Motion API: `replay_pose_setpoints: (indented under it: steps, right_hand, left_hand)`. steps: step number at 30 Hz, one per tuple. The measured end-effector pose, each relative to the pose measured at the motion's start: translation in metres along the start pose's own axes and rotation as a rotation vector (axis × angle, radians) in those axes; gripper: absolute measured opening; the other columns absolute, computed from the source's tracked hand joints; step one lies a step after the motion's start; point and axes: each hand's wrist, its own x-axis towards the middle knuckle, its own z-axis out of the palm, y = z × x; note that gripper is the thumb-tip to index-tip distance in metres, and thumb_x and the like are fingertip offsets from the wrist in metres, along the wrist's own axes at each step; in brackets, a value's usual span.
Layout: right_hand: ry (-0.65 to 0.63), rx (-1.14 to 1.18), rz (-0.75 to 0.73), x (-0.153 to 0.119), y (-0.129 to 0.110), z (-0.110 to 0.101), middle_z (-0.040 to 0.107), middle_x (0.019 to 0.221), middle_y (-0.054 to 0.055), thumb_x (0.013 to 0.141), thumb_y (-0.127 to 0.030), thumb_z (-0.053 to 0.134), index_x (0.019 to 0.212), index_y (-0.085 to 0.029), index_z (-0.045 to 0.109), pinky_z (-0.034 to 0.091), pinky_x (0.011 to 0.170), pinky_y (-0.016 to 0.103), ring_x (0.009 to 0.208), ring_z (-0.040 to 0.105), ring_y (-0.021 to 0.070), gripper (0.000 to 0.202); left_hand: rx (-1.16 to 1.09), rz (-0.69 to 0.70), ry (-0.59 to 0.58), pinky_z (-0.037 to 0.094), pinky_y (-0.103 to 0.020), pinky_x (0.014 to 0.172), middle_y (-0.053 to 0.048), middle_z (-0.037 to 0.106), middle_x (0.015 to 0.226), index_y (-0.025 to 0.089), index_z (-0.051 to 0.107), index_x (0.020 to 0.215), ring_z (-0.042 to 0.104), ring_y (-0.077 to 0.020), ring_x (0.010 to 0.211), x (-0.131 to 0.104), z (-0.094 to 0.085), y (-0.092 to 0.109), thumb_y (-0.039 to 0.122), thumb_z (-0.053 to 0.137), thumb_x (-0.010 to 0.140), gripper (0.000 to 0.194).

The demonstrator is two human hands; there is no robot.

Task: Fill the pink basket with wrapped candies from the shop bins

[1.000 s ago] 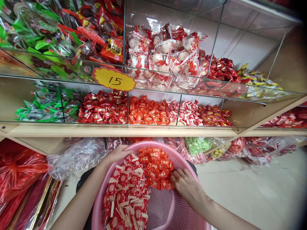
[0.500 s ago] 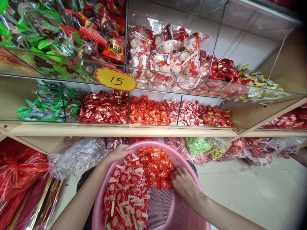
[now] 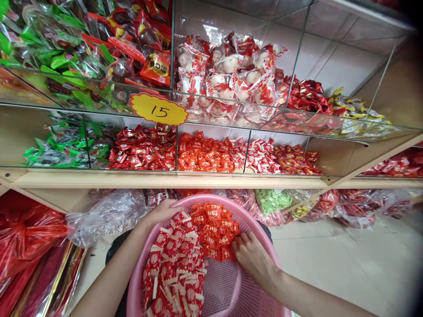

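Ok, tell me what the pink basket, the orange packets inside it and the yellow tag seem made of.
Pink basket: probably moulded plastic, smooth, softly shiny, from its even colour and mesh wall.
Orange packets: likely thin, glossy plastic film, given the creases and highlights.
Yellow tag: perhaps card, fairly matte, judging by its flat scalloped shape and glare-free face.

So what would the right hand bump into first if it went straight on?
The right hand would probably meet the orange packets in the pink basket first. Its fingers look right beside them, maybe touching.
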Motion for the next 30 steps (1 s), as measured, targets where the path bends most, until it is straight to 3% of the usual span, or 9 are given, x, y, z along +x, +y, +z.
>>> replay_pose_setpoints:
  steps: [13, 24, 27, 30]
  right_hand:
    - [0.063, -0.024, 0.035, 0.009, 0.017, -0.005, 0.060, 0.069, 0.009, 0.073, -0.010, 0.051, 0.075, -0.013, 0.059, 0.035, 0.059, 0.035, 0.067, 0.052, 0.0216, 0.008]
    - [0.086, 0.012, 0.074, 0.005, 0.014, -0.006, 0.060, 0.069, 0.009, 0.071, -0.006, 0.050, 0.074, -0.013, 0.058, 0.034, 0.061, 0.034, 0.068, 0.052, 0.0212, 0.011]
    - [0.078, 0.086, 0.074, 0.004, 0.026, -0.022, 0.060, 0.066, 0.007, 0.072, -0.007, 0.051, 0.073, -0.014, 0.058, 0.034, 0.062, 0.033, 0.066, 0.053, 0.0197, 0.009]
    - [0.124, 0.246, 0.042, 0.012, 0.057, -0.057, 0.060, 0.070, 0.005, 0.075, -0.019, 0.054, 0.077, -0.015, 0.058, 0.033, 0.063, 0.030, 0.068, 0.053, 0.0169, 0.006]
  left_hand:
    - [0.008, -0.076, 0.017, 0.026, -0.021, 0.048, 0.005, 0.043, 0.048, 0.013, 0.066, 0.079, 0.038, -0.0108, 0.048, -0.006, -0.002, 0.015, 0.047, 0.051, 0.062, 0.041]
    - [0.023, -0.021, 0.032, 0.025, -0.020, 0.047, 0.005, 0.045, 0.051, 0.014, 0.061, 0.064, 0.039, -0.0105, 0.050, 0.003, 0.002, -0.001, 0.044, 0.049, 0.062, 0.032]
    - [-0.011, -0.004, 0.005, 0.026, -0.020, 0.047, 0.004, 0.046, 0.052, 0.014, 0.061, 0.066, 0.040, -0.0102, 0.050, 0.002, 0.002, 0.001, 0.042, 0.048, 0.063, 0.031]
    - [-0.020, 0.005, -0.008, 0.026, -0.020, 0.047, 0.004, 0.047, 0.053, 0.014, 0.063, 0.068, 0.040, -0.0102, 0.050, 0.001, 0.002, 0.002, 0.042, 0.048, 0.064, 0.032]
